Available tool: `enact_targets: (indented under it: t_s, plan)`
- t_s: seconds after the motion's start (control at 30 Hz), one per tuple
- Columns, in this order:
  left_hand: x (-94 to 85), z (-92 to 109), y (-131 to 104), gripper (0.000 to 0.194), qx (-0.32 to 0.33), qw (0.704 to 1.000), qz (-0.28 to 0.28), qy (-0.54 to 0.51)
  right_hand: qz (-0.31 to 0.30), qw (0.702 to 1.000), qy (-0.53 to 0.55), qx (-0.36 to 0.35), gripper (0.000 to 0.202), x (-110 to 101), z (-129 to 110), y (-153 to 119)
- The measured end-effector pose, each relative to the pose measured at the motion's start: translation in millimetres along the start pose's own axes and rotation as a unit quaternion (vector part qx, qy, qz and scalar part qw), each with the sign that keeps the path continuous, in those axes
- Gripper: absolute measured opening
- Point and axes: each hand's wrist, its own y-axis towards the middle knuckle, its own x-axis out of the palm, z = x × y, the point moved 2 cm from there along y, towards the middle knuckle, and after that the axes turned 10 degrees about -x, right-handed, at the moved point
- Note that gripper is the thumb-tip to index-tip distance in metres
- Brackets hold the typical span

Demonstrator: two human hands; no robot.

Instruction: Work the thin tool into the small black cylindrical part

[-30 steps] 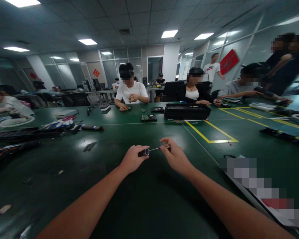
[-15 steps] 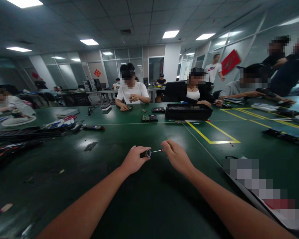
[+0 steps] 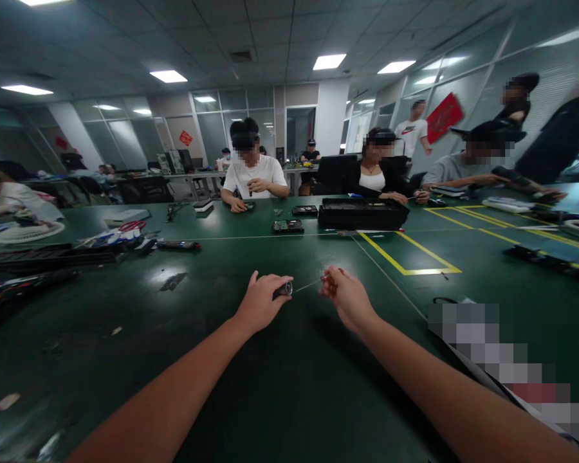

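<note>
Near the middle of the green table, my left hand point(image 3: 260, 300) is wrapped round a dark cylinder point(image 3: 284, 290) with a pale ring at its end. That ringed end points to the right, towards my other hand. My right hand point(image 3: 346, 296) is closed on the handle of a thin screwdriver point(image 3: 307, 285). Its slim metal shaft reaches left to the cylinder's ringed end; whether the tip touches it is too small to tell. The fingers hide most of the handle.
Beyond my hands lie a circuit board drive point(image 3: 288, 226) and a long black case point(image 3: 363, 214). Tools point(image 3: 178, 245) and dark strips lie at the left. A bag point(image 3: 492, 360) is at the right. People sit across the table.
My right hand has turned and moved slightly right and up, with its fingers curled differently round the handle. The cylinder is tilted a little differently in my left hand.
</note>
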Motion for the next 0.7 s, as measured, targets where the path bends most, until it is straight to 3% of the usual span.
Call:
enact_targets:
  t_s: [0.13,0.53,0.7]
  plan:
    - [4.4,-4.1,2.3,0.039,-0.019,0.999,-0.025,0.017,0.028,0.998,-0.051,-0.031,0.025,-6.0,2.2,1.8]
    - [6.4,-4.9,0.7,0.041,-0.032,0.998,-0.047,0.008,-0.041,0.972,-0.183,-0.138,0.034,-0.9,-13.4,-5.9]
    - [3.9,-2.8,0.4,0.052,-0.045,0.997,-0.034,-0.043,-0.01,0.967,-0.209,-0.142,0.034,-2.0,-20.6,-7.6]
